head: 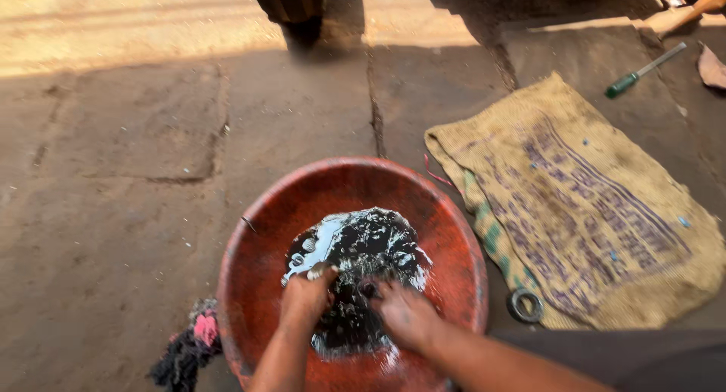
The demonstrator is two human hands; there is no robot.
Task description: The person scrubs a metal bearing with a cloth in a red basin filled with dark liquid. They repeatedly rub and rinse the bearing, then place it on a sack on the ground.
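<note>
The ground (136, 158) is packed brown earth and cracked slabs, sunlit along the far edge and shaded nearer the camera. On it, to the right, lies a burlap sack (582, 210), spread flat with faded purple and green print, one corner folded under itself near the basin. The basin (454, 241) is a round red plastic one, scuffed and stained, sitting on the ground straight in front of the person, just beside the sack's left edge. In its bottom sits a pool of black oily liquid (370, 244) with a pale glare across its surface and small metal parts showing through.

Both hands are down in that liquid. The left hand (306, 294) is curled into a loose fist at the left edge of the pool, its fingers closed around something small and pale at the fingertips; what it is cannot be told. The right hand (404, 312) lies beside it, fingers bent and dipped into the black liquid, touching a small dark round part; whether it grips it cannot be told.

Left of the basin, touching its outer wall, lies a dirty rag (189, 347), black with a pink patch. A metal ring (525, 305) rests on the ground between basin and sack. Far off at the upper right lies a green-handled screwdriver (643, 71).
</note>
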